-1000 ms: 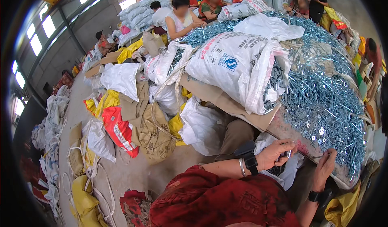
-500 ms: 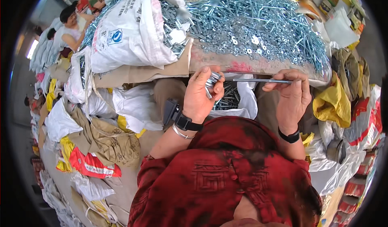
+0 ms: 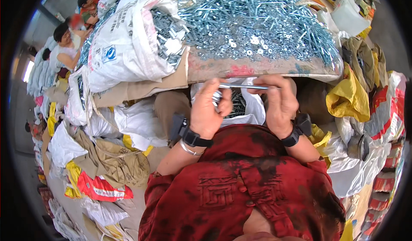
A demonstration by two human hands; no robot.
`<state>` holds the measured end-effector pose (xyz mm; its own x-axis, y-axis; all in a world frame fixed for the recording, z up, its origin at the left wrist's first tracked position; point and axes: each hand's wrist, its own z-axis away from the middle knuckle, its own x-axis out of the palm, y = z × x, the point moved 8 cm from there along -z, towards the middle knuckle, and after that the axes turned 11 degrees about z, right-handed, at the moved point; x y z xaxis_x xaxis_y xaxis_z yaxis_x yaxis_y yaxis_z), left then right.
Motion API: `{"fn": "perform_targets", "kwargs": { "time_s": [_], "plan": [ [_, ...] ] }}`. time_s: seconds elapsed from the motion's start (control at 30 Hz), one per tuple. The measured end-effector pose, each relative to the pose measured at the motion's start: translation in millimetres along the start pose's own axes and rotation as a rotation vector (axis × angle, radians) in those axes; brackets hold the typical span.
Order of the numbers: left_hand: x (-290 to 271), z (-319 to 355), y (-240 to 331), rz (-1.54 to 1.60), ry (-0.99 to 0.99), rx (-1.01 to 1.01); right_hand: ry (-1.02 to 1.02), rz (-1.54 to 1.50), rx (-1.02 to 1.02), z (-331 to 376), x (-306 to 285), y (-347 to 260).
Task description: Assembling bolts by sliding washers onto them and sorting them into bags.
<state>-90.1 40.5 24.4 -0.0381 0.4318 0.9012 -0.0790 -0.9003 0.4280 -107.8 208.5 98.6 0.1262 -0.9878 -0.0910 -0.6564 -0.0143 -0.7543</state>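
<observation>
My left hand (image 3: 204, 113) is closed around several short silver metal sleeves (image 3: 217, 97), partly hidden by the fingers. Between the bent fingers of my right hand (image 3: 281, 108) is one end of a long thin metal rod (image 3: 245, 86), held nearly level. Its other end reaches the thumb and fingertips of my left hand; whether it is inside a sleeve I cannot tell. Below the rod, an open white sack (image 3: 256, 108) holds dark metal pieces (image 3: 238, 103). Both hands are just short of the table's near edge (image 3: 257, 71).
Loose long bolts (image 3: 266, 9) and washers (image 3: 249, 52) cover the table. A white woven sack (image 3: 124, 48) lies on its side at the left, spilling metal sleeves (image 3: 165, 35). Empty sacks (image 3: 113, 161) lie around me. A co-worker (image 3: 66, 48) sits at the far left.
My right hand has moved left with the rod, bringing the rod's far end up to my left hand. My left hand has shifted slightly left and down, and the view has shifted a little.
</observation>
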Motion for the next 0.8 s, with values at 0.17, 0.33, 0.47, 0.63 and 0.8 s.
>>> {"fn": "perform_targets", "kwargs": {
  "time_s": [0.17, 0.33, 0.47, 0.63, 0.8],
  "plan": [
    [-28.0, -9.5, 44.4, -0.011, 0.106, 0.06, -0.498, -0.153, 0.405, 6.9, 22.0, 28.9],
    [-9.4, -11.5, -5.8, -0.243, 0.123, -0.121, -0.639, -0.26, 0.519, 24.9, 71.5, 77.8],
    [-36.0, -10.5, -11.3, -0.223, 0.139, -0.224, -0.61, -0.111, 0.455, 22.9, 67.2, 89.2],
    [-33.0, -3.4, -3.0, -0.255, 0.074, -0.149, -0.389, 0.485, 0.34, -39.7, 3.4, 107.6],
    [-36.2, -3.8, 7.0, -0.26, 0.075, -0.126, -0.574, 1.126, 0.044, -60.7, -17.5, 150.5]
  ]
}}
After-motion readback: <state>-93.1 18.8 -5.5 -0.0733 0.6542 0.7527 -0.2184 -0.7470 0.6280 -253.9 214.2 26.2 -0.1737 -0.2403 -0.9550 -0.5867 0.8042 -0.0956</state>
